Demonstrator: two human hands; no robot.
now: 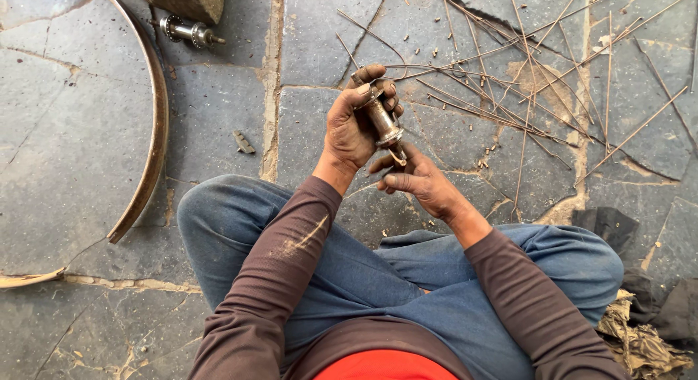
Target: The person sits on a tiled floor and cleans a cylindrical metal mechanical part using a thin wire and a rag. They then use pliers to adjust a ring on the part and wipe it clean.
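Hub (383, 120) held upright in left hand (352, 126), fingers wrapped around it; right hand (418, 182), below, pinches its lower axle end, wrist bent.

Grimy metal wheel hub (383, 120), cylindrical, flanged ends, axle protruding, tilted upright, held above stone floor

left hand (354, 122) curled shut, right hand (418, 180) pinching

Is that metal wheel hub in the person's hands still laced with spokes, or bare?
Bare. The dirty metal wheel hub, gripped in the left hand, has no spokes attached; thin rusty spokes lie loose on the stone floor.
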